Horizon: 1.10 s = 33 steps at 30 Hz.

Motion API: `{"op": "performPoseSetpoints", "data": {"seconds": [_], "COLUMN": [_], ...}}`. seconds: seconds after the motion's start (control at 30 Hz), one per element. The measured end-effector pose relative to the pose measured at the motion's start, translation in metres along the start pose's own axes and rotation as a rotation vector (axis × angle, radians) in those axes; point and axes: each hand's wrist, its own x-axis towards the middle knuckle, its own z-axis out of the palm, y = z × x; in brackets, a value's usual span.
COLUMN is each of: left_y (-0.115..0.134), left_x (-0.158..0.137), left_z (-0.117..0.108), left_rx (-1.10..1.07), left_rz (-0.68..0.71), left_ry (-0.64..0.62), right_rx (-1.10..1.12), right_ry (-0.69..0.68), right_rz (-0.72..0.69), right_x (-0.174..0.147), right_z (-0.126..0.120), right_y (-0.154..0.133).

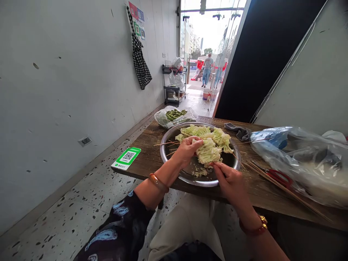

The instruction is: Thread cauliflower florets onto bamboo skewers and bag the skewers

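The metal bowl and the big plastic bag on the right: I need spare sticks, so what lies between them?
In the head view, bamboo skewers and red-handled scissors lie on the wooden table there.

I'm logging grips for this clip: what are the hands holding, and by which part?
Both hold one cauliflower piece over the metal bowl: the left hand grips its left side, the right hand pinches its lower edge.

Street-front food shop: payment QR sign (125, 158), skewers (285, 188), open doorway (209, 54).
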Motion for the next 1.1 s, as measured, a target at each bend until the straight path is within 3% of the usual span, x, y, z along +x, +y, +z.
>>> {"op": "performPoseSetpoints", "data": {"seconds": [0.2,0.33,0.53,0.6,0.8,1.1], "left_y": [0.008,0.015,0.02,0.02,0.015,0.007], "left_x": [-0.002,-0.005,-0.019,-0.022,-0.014,-0.011], "left_z": [0.004,0.004,0.013,0.022,0.043,0.066], "left_rx": [-0.076,-0.19,-0.087,-0.107,-0.214,-0.196], "left_rz": [-0.024,-0.014,-0.063,-0.054,0.044,0.078], "left_ry": [-0.05,-0.148,-0.262,-0.218,0.075,0.105], "right_rx": [0.03,0.059,0.15,0.197,0.293,0.27], "right_ry": [0.022,0.072,0.153,0.166,0.204,0.294], "right_rz": [0.032,0.082,0.172,0.175,0.101,0.081], "right_x": [0.001,0.003,0.014,0.018,0.021,0.018], "right_z": [0.002,0.0,-0.002,0.001,0.017,0.017], "right_y": [0.001,-0.004,-0.021,-0.026,-0.026,-0.02]}}
